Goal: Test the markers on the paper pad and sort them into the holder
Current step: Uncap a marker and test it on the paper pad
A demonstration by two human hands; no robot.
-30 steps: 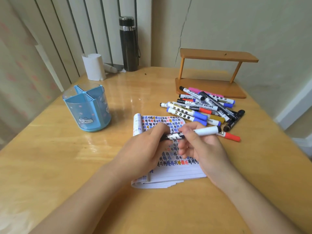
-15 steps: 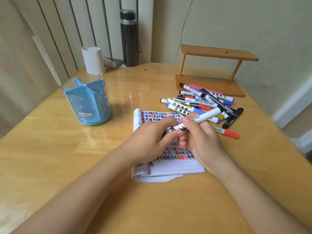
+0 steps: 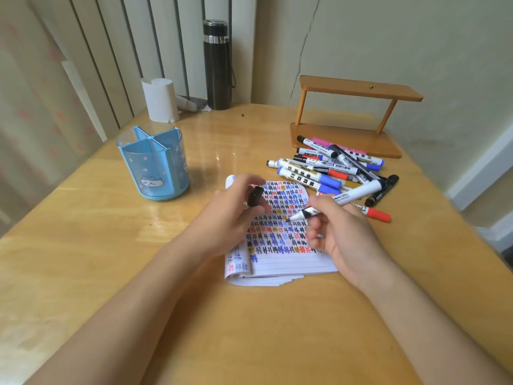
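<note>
My right hand (image 3: 341,232) grips an uncapped white marker (image 3: 352,196), its tip pointing left and down just above the paper pad (image 3: 288,262). My left hand (image 3: 230,215) holds the marker's black cap (image 3: 255,196) over the pad's left part. The pad's top sheet is covered with blue, red, black and yellow test marks. A pile of several markers (image 3: 327,168) lies behind the pad to the right, and a red-capped marker (image 3: 376,213) lies beside my right hand. The blue divided holder (image 3: 154,162) stands to the left with nothing visible in it.
A wooden two-tier stand (image 3: 358,90) sits at the back right, behind the marker pile. A black flask (image 3: 218,65) and a white paper roll (image 3: 161,100) stand at the table's far edge. The table's right edge (image 3: 458,218) runs close to the markers.
The hands have pulled apart: the cap has come off the marker and stays in my left hand, while my right hand has tilted the bare tip down toward the pad.
</note>
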